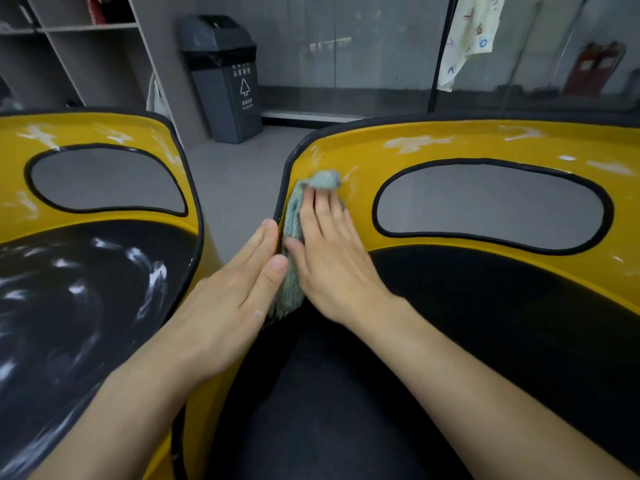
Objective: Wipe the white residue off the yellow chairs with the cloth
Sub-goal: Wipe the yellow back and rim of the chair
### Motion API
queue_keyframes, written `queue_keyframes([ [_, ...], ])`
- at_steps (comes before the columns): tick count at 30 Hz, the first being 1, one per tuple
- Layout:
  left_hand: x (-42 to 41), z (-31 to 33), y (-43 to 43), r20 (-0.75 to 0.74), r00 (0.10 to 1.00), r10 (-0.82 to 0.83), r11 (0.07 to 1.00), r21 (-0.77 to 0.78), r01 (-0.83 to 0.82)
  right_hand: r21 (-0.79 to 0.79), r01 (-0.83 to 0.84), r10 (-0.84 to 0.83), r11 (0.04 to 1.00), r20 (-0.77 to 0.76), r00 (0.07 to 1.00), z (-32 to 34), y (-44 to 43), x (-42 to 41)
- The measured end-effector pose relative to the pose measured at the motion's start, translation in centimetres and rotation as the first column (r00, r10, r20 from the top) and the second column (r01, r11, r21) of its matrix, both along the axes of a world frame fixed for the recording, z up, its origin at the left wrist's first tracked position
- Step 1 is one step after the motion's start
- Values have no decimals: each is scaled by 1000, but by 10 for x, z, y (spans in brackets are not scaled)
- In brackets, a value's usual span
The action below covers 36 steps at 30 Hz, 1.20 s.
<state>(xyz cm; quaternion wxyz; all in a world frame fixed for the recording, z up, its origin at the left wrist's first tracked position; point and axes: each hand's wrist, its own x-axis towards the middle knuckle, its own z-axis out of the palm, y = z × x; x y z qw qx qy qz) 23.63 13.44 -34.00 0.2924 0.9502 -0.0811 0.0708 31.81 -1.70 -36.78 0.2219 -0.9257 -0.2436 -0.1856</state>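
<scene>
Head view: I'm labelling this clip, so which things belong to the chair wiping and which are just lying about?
Job: cloth, pressed by the right hand; right chair, with the left hand against its edge; left chair; white residue on both chairs.
Lying about: bin, shelves, hanging towel.

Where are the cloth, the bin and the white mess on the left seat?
cloth (290,292), head view, lower ribbed part.
bin (239,112), head view, front face.
white mess (152,271), head view, a bright smear.
</scene>
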Motion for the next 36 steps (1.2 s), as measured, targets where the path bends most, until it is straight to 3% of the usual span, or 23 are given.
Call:
queue_keyframes([
  [4, 1, 2, -1, -7, 1000, 10, 1000, -9, -10, 8, 8, -8, 1000, -10, 1000, -5, 2, -1],
  [10, 2, 6, -3, -5, 1000, 9, 1000, -13, -9, -83, -68, 38, 994, -320, 947, -40, -3, -20],
  [17, 10, 11, -11, 33, 999, 29, 1000, -2, -29, 67, 11, -14, 998, 36, 999, 3, 2, 9],
  [22, 19, 13, -16, 98, 995, 28, 999, -48, -23, 12, -40, 41, 999, -129, 991, -58, 12, -7],
  [27, 35, 27, -21, 164, 986, 9, 999, -52, -1, 97, -58, 70, 994, -122, 990, -52, 7, -11],
  [31, 57, 54, -24, 217, 973, -78, 994, 91, 59, 251, -58, 50, 966, 39, 998, 2, 9, 8],
  [36, 68, 71, -18, 207, 970, -126, 966, 248, 73, 277, -81, 91, 957, -23, 996, 2, 18, -5],
])
